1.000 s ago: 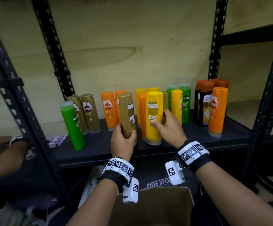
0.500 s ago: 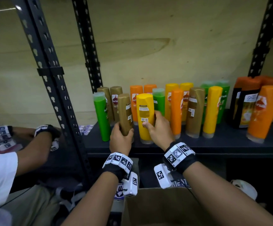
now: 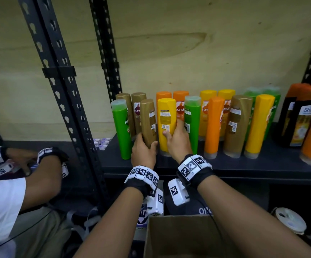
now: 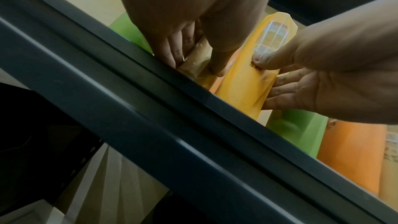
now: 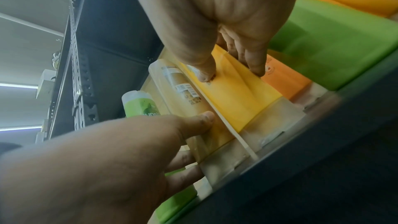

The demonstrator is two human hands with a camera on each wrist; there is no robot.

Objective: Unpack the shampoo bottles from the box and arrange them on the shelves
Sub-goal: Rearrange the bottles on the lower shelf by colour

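On the dark shelf (image 3: 244, 167) my left hand (image 3: 144, 150) grips the lower part of a gold-brown shampoo bottle (image 3: 148, 121), upright, cap down. Beside it my right hand (image 3: 178, 142) holds a yellow bottle (image 3: 166, 123), thumb on its back label. The left wrist view shows the yellow bottle (image 4: 252, 76) pinched between thumb and fingers, with the gold bottle (image 4: 197, 64) in the left hand's fingers. In the right wrist view the yellow bottle (image 5: 237, 94) and the gold bottle (image 5: 183, 96) stand side by side. The cardboard box (image 3: 180, 237) sits open below my forearms.
Several more bottles stand in rows: green (image 3: 122, 131), brown, orange (image 3: 213, 127), yellow (image 3: 258, 125), and dark ones (image 3: 298, 118) at the right. A black slotted upright (image 3: 61, 86) rises left of the shelf. Another person's arms (image 3: 39, 170) work at the left.
Both hands have carried their bottles leftward along the shelf, toward the green bottle and the brown pair at the left end. The head view has swung left too.
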